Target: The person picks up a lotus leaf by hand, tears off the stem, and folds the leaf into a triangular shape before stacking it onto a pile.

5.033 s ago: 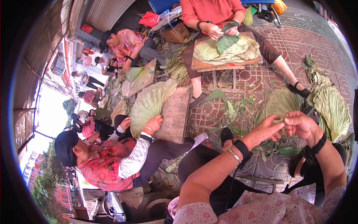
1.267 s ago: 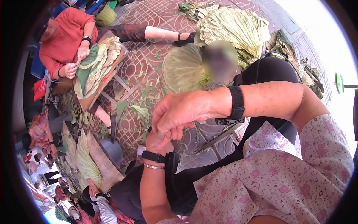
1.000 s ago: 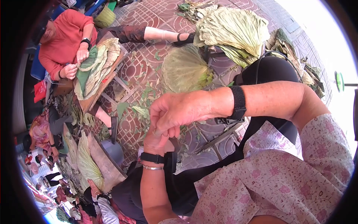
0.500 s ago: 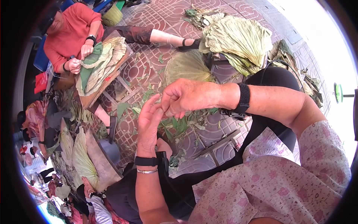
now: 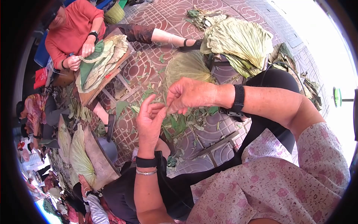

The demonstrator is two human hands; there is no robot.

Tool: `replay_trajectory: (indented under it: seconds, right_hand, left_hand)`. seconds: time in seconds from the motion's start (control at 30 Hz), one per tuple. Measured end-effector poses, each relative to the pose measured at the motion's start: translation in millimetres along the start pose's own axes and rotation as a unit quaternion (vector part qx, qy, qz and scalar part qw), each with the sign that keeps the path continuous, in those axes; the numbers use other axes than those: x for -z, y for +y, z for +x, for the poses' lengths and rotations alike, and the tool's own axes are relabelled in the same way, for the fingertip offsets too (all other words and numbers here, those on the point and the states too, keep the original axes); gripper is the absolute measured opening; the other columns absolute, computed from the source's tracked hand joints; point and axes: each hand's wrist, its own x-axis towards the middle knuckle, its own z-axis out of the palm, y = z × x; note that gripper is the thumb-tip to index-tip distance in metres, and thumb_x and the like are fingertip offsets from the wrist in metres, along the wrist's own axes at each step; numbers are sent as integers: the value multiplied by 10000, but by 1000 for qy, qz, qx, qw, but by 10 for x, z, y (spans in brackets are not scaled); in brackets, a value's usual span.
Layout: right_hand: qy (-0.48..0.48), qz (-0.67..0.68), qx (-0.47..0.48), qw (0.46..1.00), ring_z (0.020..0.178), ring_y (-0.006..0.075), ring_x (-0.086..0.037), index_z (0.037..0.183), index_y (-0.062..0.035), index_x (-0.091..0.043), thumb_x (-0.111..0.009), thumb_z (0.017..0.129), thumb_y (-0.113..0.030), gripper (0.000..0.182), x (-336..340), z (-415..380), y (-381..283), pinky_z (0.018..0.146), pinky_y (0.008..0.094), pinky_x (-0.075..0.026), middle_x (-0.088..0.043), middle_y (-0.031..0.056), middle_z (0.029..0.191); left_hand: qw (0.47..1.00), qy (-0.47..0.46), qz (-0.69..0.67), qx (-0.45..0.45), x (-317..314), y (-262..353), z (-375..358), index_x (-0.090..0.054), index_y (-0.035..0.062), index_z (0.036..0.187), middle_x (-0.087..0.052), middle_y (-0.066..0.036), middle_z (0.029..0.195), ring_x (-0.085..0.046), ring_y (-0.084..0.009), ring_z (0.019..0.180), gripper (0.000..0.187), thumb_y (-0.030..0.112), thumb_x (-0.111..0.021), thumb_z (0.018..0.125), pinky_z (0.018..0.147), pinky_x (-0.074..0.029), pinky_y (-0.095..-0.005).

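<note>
In the head view my left hand is held palm up. Its thumb and index finger come together, while other fingers stretch out. My right hand is curled in a pinch, its fingertips meeting those of my left hand. Whatever is between them is too small to make out. Beneath the hands, green leaf scraps lie on the patterned pavement. A large dried leaf is spread on the ground behind my right hand. A stack of pale dried leaves rests on a low support beyond my right knee.
A co-worker in red sits at upper left, hands on leaves stacked on a slanted board. At lower left, another co-worker's hand touches a pale leaf beside a brown board. A wooden frame lies near my legs.
My joined fingertips have shifted slightly right and up, and my right hand's fingers have turned a little. The co-worker in red has lowered the head slightly, hands still on the leaves.
</note>
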Motion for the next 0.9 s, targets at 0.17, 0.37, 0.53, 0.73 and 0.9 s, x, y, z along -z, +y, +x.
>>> replay_trajectory:
  seconds: [0.17,0.37,0.53,0.73,0.9]
  right_hand:
    - [11,2,-12,1000,658,83,-625,847,-25,-664,-758,837,-103,122,-39,-16,92,597,228,-533,-653,14,756]
    - [-14,74,-9,997,650,83,-625,872,-23,-657,-750,865,-134,145,-37,1,124,601,230,-533,-648,15,753]
    - [-43,43,-14,998,668,136,-635,844,-20,-663,-742,863,-192,191,0,21,7,592,256,-531,-655,60,771]
    - [-79,80,-12,994,675,114,-640,915,-22,-661,-728,902,-199,190,50,60,12,606,251,-544,-650,30,775]
    - [-113,153,-32,981,699,149,-641,920,-8,-679,-741,894,-273,273,64,22,-23,645,269,-542,-666,62,796]
  left_hand:
    - [994,13,100,-40,-55,-12,-34,-452,18,1393,-682,-105,998,-651,-132,856,577,46,-711,878,773,-525,-264]
    - [999,7,39,-24,-79,-8,-42,-436,-2,1394,-679,-101,975,-646,-120,826,576,50,-709,889,771,-529,-266]
    - [996,-17,-84,11,-41,-28,-28,-406,-33,1401,-678,-103,984,-641,-118,881,581,83,-700,914,809,-515,-265]
    - [994,-39,-97,37,-40,82,-38,-391,-41,1410,-676,-103,998,-649,-141,885,626,220,-699,932,787,-509,-261]
    - [990,-63,-113,54,-58,84,-33,-395,-28,1414,-677,-103,1003,-659,-160,891,651,301,-689,936,765,-522,-267]
